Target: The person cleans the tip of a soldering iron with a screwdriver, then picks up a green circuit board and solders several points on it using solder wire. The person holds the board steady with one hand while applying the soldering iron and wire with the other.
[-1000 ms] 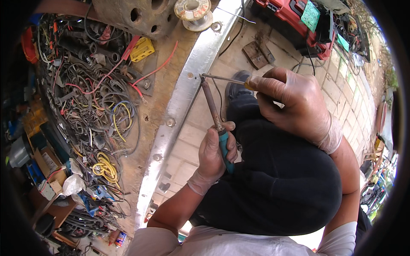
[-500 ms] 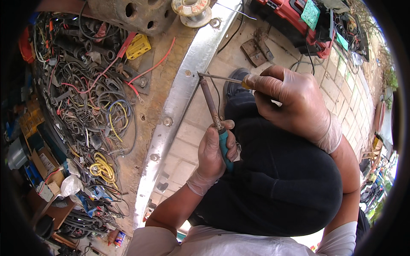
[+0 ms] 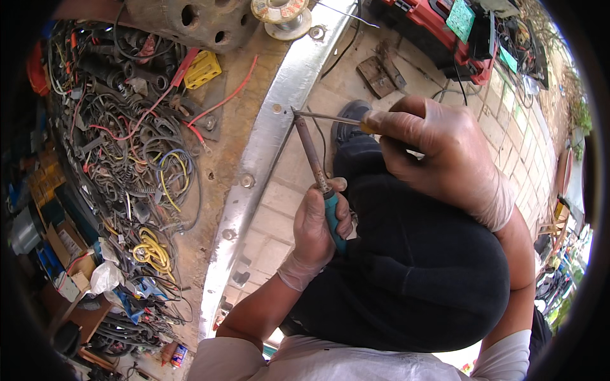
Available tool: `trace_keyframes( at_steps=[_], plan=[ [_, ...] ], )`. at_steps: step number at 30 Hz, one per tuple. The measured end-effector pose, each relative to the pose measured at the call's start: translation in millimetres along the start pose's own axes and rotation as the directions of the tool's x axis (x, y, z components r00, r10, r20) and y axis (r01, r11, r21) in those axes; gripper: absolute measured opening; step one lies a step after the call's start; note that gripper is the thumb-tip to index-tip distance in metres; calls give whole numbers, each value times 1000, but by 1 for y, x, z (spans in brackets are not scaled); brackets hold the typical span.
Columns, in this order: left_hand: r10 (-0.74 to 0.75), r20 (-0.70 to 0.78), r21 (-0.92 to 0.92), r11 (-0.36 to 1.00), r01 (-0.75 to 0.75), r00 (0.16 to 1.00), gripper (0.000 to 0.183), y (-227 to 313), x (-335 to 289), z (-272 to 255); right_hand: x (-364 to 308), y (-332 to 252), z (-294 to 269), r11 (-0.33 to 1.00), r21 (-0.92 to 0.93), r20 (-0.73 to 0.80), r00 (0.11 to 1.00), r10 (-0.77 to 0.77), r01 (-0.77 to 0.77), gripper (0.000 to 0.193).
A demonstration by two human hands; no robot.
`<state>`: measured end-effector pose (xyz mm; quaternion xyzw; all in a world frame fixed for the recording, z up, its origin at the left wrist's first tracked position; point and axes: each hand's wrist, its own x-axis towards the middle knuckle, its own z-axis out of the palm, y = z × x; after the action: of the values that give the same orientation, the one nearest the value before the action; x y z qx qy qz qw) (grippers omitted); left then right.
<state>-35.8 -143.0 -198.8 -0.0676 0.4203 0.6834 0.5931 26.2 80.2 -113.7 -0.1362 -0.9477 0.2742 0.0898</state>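
Note:
In my gloved left hand (image 3: 316, 222) is a soldering iron (image 3: 311, 152), gripped by its teal handle with the rusty brown barrel slanting up toward the metal edge of the bench. My gloved right hand (image 3: 438, 149) pinches a thin metal tool with a yellow handle, which looks like a screwdriver (image 3: 333, 118). Its shaft runs leftward, and its end meets the iron's tip beside the metal edge strip (image 3: 262, 143). Whether the two tips touch the strip I cannot tell. Both hands are over my dark-clothed legs.
A spool of solder wire (image 3: 283, 14) stands on the bench near a rusty block with holes (image 3: 213, 22). Tangled cables (image 3: 136, 127) and a yellow plastic piece (image 3: 203, 70) cover the left. A red case (image 3: 419, 25) and a rusty bracket (image 3: 380, 73) are on the paving.
The view has shifted slightly, so the bench sits a little further left. Both hands keep nearly the same pose, with the tool's end still at the iron's tip.

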Motion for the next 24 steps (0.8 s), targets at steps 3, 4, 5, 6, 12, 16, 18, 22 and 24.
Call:
trace_keyframes(
  at_steps=[3,4,5,6,12,16,18,22,24],
  plan=[
    [-1,-2,3,1000,1,1000,57,1,0,0,1,1,0,1000,-8,15,1000,11,-11,24],
    [-2,-1,0,1000,2,1000,57,1,0,0,2,1,0,1000,-9,29,999,13,-13,23],
    [-3,-1,-4,1000,3,1000,57,1,0,0,2,1,-2,998,-57,28,999,24,-22,23],
    [-1,2,-2,1000,1,1000,57,1,0,0,1,0,-4,995,-98,29,999,32,-30,23],
    [0,-2,0,1000,0,1000,57,0,0,0,0,1,2,999,-27,-11,999,30,-30,22],
    [2,15,-1,1000,-2,1000,56,1,0,-3,-5,5,-1,986,-34,-40,986,164,-165,22],
    [-5,9,6,1000,5,1000,56,1,0,-2,-7,5,-4,980,125,-68,985,162,-152,26],
    [51,32,96,994,-53,998,58,7,-4,2,-2,20,4,859,502,-152,968,199,-98,28],
    [114,55,152,981,-121,992,62,13,-12,2,-2,30,20,923,370,-89,985,150,-107,30]
  ],
)
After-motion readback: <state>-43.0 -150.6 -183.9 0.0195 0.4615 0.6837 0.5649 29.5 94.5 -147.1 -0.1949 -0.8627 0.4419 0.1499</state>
